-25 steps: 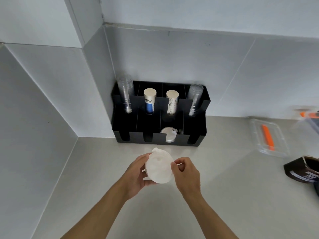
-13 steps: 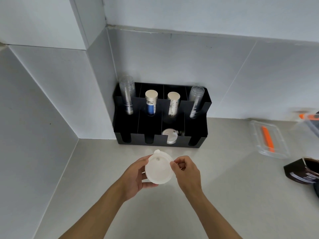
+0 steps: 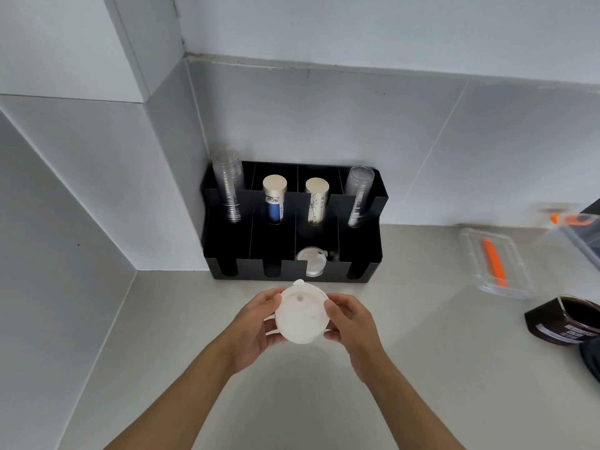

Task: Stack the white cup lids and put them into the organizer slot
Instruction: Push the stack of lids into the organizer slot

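A stack of white cup lids (image 3: 302, 315) is held above the counter between both hands, its flat face turned up toward me. My left hand (image 3: 256, 323) cups its left edge and my right hand (image 3: 349, 319) pinches its right edge. Just behind stands the black organizer (image 3: 360, 271) against the wall. Its third front slot from the left holds more white lids (image 3: 311, 263). The other front slots look dark and empty.
The organizer's back row holds two stacks of clear cups (image 3: 229, 186) and two stacks of paper cups (image 3: 274, 199). At the right lie a clear plastic container with an orange tool (image 3: 495, 263) and a dark brown box (image 3: 565, 323). Walls close in on the left.
The lid stack has tilted slightly flatter in my hands and sits a little nearer the organizer in the view. Both hands keep their hold.
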